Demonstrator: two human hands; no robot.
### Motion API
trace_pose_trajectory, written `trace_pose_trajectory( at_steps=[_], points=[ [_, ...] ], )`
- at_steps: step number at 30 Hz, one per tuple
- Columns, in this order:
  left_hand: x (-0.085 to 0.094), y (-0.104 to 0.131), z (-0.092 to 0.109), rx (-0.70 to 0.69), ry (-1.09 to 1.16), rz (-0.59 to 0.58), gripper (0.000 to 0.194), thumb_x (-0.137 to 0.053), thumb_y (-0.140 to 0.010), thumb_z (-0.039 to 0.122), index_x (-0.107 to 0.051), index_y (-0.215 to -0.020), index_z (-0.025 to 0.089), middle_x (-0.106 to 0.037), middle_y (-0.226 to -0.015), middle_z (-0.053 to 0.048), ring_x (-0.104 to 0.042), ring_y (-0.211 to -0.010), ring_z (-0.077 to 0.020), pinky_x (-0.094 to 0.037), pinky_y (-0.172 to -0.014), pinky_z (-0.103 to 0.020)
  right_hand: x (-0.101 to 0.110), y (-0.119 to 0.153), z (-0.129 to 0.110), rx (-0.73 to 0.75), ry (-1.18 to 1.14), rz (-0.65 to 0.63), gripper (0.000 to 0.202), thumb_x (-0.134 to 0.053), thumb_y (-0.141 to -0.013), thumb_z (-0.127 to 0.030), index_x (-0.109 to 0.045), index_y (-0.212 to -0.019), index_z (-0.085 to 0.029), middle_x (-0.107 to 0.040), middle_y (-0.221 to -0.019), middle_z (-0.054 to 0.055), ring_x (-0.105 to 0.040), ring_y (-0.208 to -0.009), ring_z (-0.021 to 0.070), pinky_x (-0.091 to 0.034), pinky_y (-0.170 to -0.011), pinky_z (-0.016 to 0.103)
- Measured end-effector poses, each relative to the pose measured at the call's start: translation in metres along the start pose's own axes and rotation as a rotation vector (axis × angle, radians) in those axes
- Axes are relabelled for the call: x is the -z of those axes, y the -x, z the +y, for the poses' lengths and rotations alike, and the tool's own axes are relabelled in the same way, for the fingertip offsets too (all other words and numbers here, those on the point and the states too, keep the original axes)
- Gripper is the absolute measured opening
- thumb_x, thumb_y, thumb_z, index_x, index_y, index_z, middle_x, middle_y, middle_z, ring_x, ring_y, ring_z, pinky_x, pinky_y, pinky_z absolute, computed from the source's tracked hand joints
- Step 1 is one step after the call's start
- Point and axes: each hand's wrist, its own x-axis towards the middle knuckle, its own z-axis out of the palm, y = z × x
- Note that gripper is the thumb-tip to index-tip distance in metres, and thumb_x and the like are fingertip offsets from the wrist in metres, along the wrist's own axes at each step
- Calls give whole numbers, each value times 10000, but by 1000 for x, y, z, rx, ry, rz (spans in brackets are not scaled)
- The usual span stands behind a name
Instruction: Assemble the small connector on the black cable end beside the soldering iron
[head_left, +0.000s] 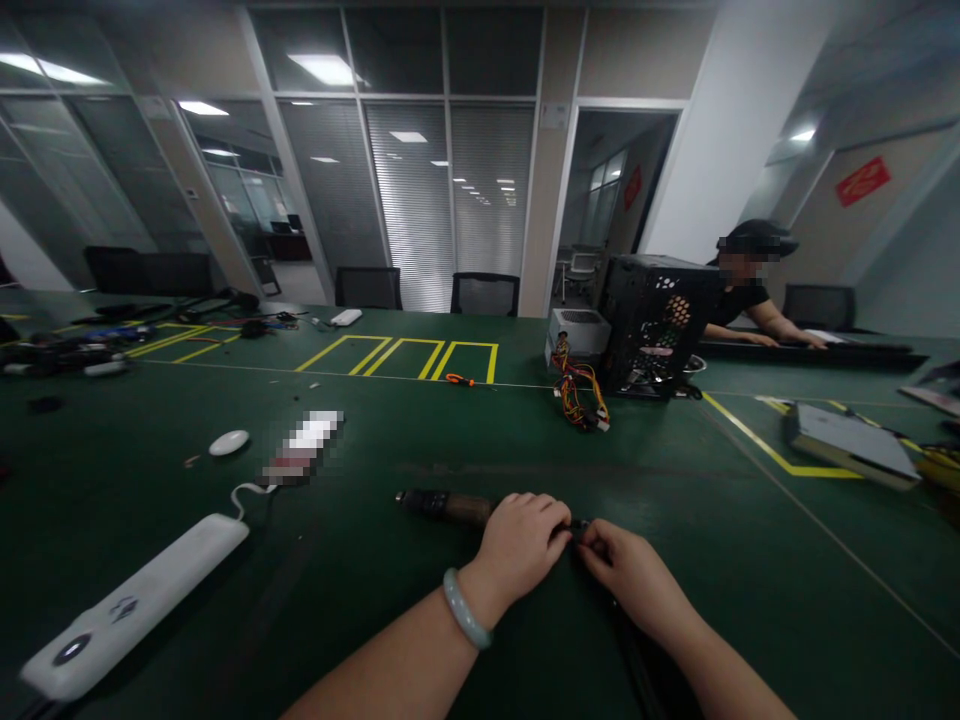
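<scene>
A dark straight electric screwdriver [446,505] lies across the green table, its narrow tip pointing left. My left hand [525,545], with a pale bangle at the wrist, is wrapped over its right part. Close beside it, my right hand [619,570] pinches at the screwdriver's right end, where a black cord [628,640] runs down toward the table's near edge. The fingertips of both hands almost meet there. My fingers hide the exact joint between cord and tool.
A white power bank-like device [142,605] and a white oval object [229,442] lie left. Farther off are an orange screwdriver [459,379], a power supply [577,335] with loose cables and a black computer case [660,325]. Another person [750,300] works at the right; a flat metal box [851,445] lies nearer.
</scene>
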Motion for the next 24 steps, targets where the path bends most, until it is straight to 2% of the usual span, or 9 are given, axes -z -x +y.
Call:
trace_pose_trajectory(
  at_steps=[5,9,12,15,19,21,24],
  points=[
    [0,-1,0,-30,1,-2,114,-515,-935,268,-621,-961,237,-644,-1012,1,-566,-944,-181,-378,-821,-335,1,1,-2,0,-4,-3,84,-516,-834,-254,-565,-779,-214,-638,-676,-23,-586,-622,144,-361,-581,234],
    [0,1,-1,-30,25,20,79,-566,-897,261,-612,-954,231,-648,-996,7,-569,-933,-185,-384,-826,-333,1,1,-1,-1,1,-4,92,-513,-836,-261,-567,-777,-215,-647,-697,-18,-599,-643,150,-370,-596,237],
    [2,2,-1,-44,26,22,142,-603,-862,233,-601,-1004,240,-639,-1048,3,-564,-968,-191,-391,-842,-331,2,1,0,-5,-5,-2,100,-512,-838,-266,-565,-770,-215,-652,-704,-18,-603,-646,150,-374,-595,236],
    [3,1,-1,-72,12,18,197,-602,-851,182,-594,-1028,266,-627,-1093,26,-548,-1021,-177,-370,-936,-339,3,1,0,-14,5,1,96,-512,-837,-266,-564,-773,-215,-651,-705,-21,-603,-646,148,-375,-591,233],
    [0,-2,0,-53,-22,22,155,-592,-853,178,-590,-991,248,-637,-1020,20,-553,-999,-173,-272,-1075,-400,3,1,2,-20,17,8,85,-519,-828,-257,-554,-765,-213,-639,-688,-24,-594,-631,144,-372,-584,232],
    [-2,-3,1,-34,-31,21,146,-592,-852,184,-582,-990,232,-638,-992,4,-560,-979,-181,-282,-1071,-409,2,0,3,-24,21,14,81,-522,-824,-252,-552,-759,-213,-636,-682,-25,-589,-625,142,-366,-576,231],
    [-3,-4,2,-15,-37,5,145,-592,-853,195,-570,-993,220,-630,-984,-10,-565,-959,-189,-371,-983,-382,1,0,3,-27,13,23,75,-525,-821,-246,-562,-765,-213,-640,-691,-24,-587,-624,139,-364,-571,227]
  ],
)
